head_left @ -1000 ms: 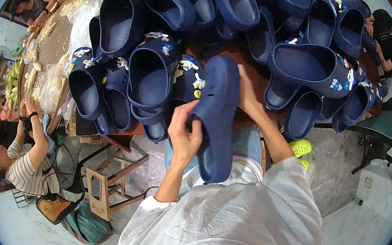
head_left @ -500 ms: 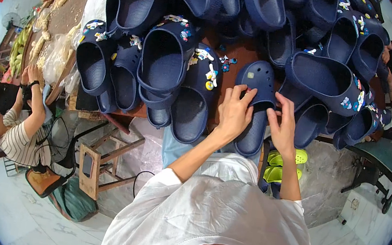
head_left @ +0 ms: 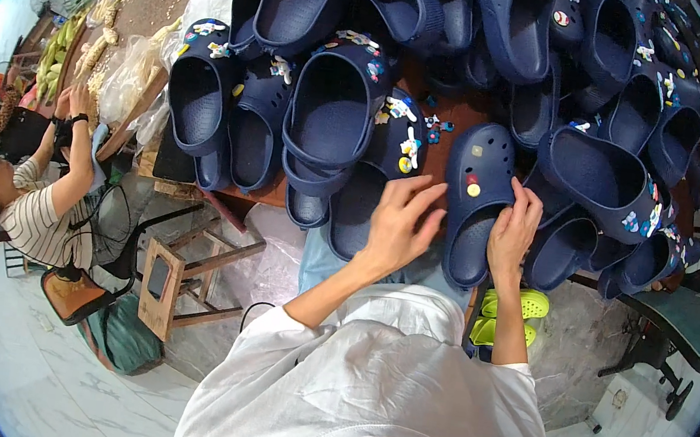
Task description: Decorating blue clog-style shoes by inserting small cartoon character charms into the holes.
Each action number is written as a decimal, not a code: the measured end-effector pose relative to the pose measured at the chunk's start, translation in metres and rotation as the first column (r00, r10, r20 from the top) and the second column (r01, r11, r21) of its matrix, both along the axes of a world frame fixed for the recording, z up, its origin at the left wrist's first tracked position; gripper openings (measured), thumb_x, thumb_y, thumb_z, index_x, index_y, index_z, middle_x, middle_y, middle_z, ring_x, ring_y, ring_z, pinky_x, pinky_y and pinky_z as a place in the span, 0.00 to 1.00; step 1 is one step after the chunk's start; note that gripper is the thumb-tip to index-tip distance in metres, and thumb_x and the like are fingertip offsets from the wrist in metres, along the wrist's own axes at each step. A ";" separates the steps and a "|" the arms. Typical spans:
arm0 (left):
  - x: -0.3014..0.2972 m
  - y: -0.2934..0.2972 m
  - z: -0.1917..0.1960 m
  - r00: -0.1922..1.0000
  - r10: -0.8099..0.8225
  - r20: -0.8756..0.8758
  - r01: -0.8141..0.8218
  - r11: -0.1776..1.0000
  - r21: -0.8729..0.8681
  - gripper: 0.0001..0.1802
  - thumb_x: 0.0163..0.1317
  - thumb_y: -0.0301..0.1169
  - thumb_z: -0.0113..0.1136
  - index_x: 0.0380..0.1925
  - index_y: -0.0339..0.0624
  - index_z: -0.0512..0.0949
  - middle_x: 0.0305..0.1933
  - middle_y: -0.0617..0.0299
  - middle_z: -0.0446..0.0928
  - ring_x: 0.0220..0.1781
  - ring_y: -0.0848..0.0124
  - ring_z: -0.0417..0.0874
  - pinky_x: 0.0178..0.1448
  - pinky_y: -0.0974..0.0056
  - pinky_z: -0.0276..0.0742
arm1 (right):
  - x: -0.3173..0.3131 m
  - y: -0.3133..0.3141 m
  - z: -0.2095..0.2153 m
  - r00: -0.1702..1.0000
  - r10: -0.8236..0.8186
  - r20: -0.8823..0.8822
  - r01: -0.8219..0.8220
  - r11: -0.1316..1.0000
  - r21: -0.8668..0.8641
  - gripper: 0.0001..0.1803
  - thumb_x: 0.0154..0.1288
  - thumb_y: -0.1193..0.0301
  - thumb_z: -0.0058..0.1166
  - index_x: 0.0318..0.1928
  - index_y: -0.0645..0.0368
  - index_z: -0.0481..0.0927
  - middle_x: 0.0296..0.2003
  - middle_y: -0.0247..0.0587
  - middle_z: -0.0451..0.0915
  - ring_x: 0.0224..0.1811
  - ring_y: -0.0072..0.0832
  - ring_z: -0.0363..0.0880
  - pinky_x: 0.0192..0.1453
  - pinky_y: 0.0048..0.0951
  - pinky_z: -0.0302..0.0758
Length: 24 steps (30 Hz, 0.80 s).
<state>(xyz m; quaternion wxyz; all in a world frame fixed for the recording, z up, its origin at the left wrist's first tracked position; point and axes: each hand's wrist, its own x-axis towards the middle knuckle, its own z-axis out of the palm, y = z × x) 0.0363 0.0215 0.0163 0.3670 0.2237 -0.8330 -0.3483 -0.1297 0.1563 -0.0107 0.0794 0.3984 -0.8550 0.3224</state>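
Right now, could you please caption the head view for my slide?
Right hand against a navy clog, left hand beside it, charm-decorated clogs around.

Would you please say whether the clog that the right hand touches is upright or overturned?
Upright: the clog shows its perforated top and foot opening toward the camera; its underside is hidden.

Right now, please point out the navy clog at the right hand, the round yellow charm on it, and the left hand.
Navy clog (head_left: 472,233): head view, on the footbed inside its opening.
Round yellow charm (head_left: 473,190): head view, on its face.
Left hand (head_left: 399,229): head view, on the back of the hand.
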 end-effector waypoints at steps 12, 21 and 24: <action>0.052 -0.009 0.015 0.954 0.256 -0.157 -0.250 0.967 0.053 0.10 0.58 0.17 0.61 0.40 0.38 0.80 0.43 0.54 0.78 0.41 0.64 0.80 0.42 0.67 0.77 | 0.049 -0.047 0.051 0.967 0.255 0.015 -0.252 0.961 -0.109 0.19 0.62 0.77 0.53 0.54 0.54 0.79 0.49 0.43 0.76 0.54 0.41 0.73 0.58 0.43 0.66; 0.062 -0.046 0.050 0.854 0.512 0.094 -0.459 0.825 -0.329 0.35 0.52 0.33 0.72 0.62 0.45 0.74 0.72 0.39 0.57 0.74 0.41 0.54 0.74 0.42 0.51 | 0.085 -0.131 0.043 0.770 0.573 0.280 -0.515 0.818 -0.257 0.23 0.64 0.69 0.59 0.58 0.64 0.72 0.51 0.53 0.73 0.55 0.51 0.73 0.58 0.46 0.70; 0.066 -0.055 0.042 0.855 0.500 0.135 -0.445 0.842 -0.305 0.36 0.51 0.30 0.74 0.63 0.46 0.74 0.74 0.38 0.55 0.76 0.42 0.54 0.75 0.45 0.52 | 0.090 -0.129 0.042 0.757 0.608 0.240 -0.554 0.791 -0.260 0.23 0.63 0.70 0.59 0.57 0.66 0.72 0.52 0.53 0.72 0.56 0.52 0.72 0.59 0.47 0.70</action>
